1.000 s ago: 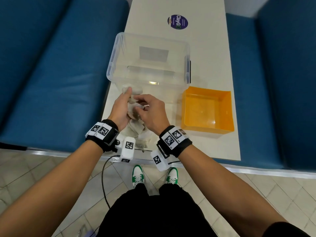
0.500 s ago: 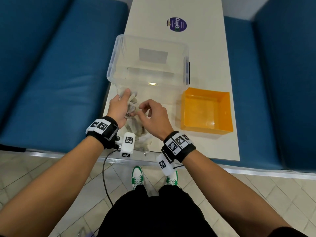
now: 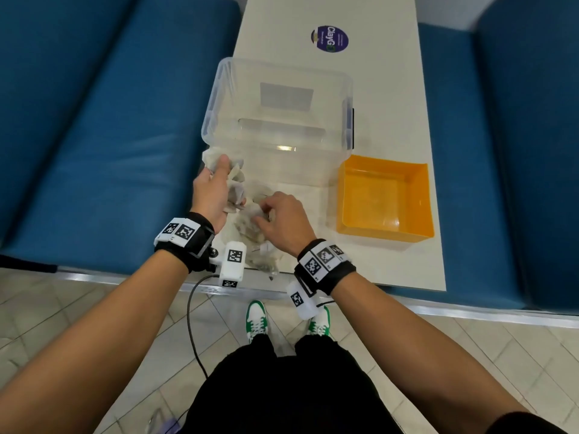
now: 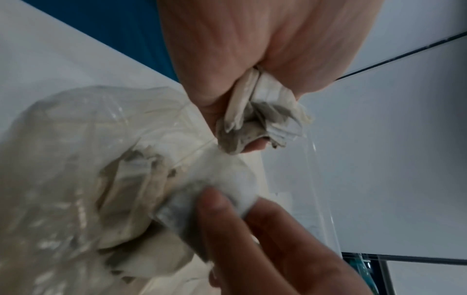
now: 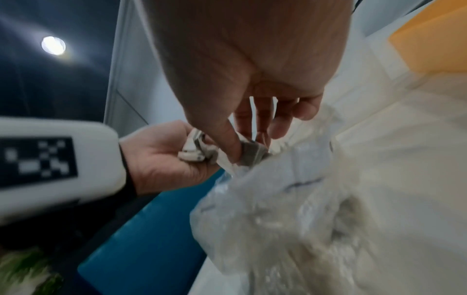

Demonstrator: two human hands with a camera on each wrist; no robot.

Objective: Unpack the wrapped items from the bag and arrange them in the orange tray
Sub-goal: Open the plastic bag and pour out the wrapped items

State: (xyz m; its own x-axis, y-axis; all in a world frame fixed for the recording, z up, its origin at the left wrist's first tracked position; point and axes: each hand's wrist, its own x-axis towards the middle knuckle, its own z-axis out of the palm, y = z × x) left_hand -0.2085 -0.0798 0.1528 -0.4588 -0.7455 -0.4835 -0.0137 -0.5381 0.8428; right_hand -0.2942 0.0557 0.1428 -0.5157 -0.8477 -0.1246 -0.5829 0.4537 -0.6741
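Note:
A clear plastic bag [image 3: 261, 249] of paper-wrapped items lies at the table's front edge. My left hand [image 3: 227, 187] grips a bunch of whitish wrapped items [image 3: 235, 184], lifted out to the bag's upper left beside the clear box. The left wrist view shows the bunch [image 4: 255, 113] squeezed in my palm above the bag [image 4: 76, 159]. My right hand [image 3: 262, 213] is at the bag's mouth, thumb and fingers pinching a grey wrapped item [image 5: 252, 157] there. The orange tray [image 3: 385, 198] stands to the right with nothing in it.
A big clear plastic box [image 3: 216, 98] stands just behind my hands, its near wall close to my left hand. A white paper sheet [image 3: 300, 191] lies between box and tray. Blue bench seats [image 3: 94, 120] flank the narrow white table [image 3: 388, 89].
My left hand has pulled the bunch of wrapped items up and away from the bag. My right hand has stayed at the bag's mouth, shifting slightly right.

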